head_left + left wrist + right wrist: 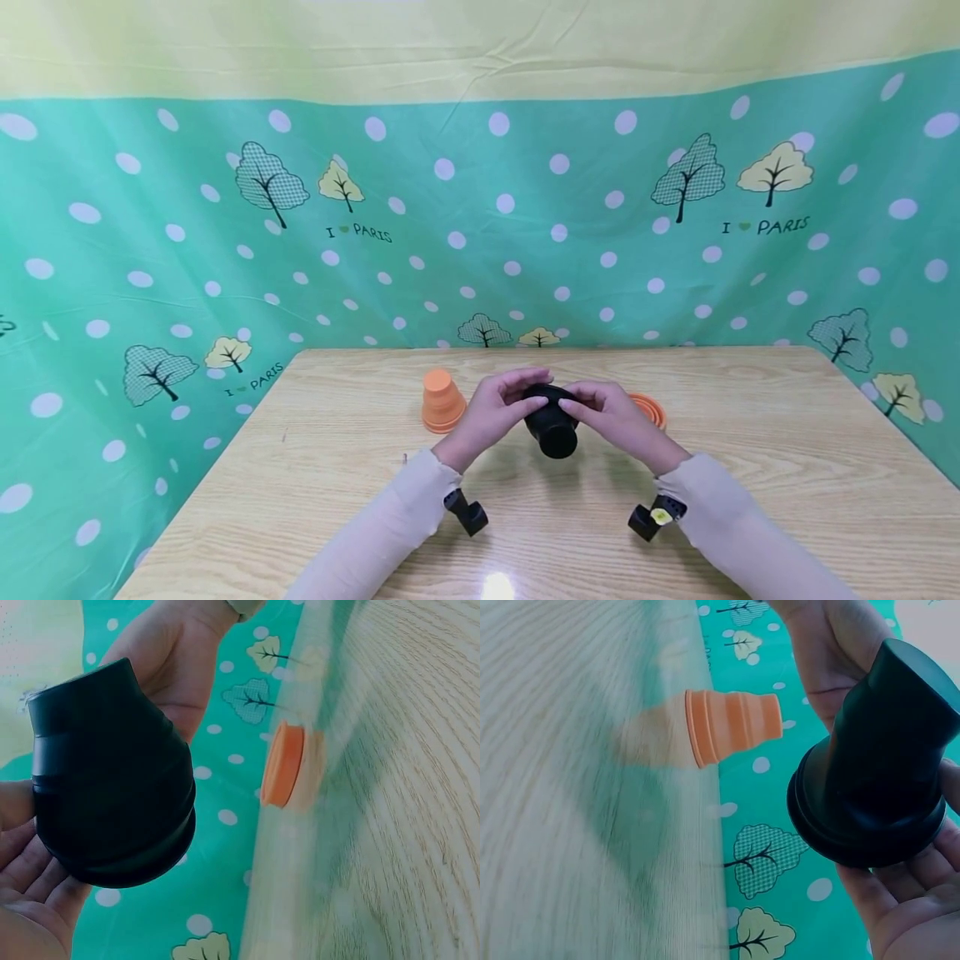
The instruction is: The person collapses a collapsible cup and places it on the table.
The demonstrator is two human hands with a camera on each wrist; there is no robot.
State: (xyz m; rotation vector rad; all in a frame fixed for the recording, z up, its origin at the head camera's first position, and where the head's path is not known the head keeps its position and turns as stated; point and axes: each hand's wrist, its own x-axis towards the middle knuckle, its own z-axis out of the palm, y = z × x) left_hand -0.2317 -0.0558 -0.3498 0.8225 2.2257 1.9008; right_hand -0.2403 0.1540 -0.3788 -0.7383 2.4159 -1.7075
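A black collapsible cup [553, 425], stretched out into ringed steps, is held up above the table between both hands. Its wide rim points away from me and its narrow base tilts down toward me. My left hand [497, 410] grips the rim from the left, thumb on the near side. On the other side my right hand [611, 414] holds the rim the same way. In the left wrist view the stepped wall of the black cup [112, 780] bends unevenly, and the right wrist view shows the black cup [877, 765] leaning too.
An extended orange cup [442, 402] stands upside down on the wooden table [337, 500], left of my left hand. Behind my right hand lies a flattened orange cup [651, 408], partly hidden. A green dotted curtain [502, 267] hangs beyond the table's far edge.
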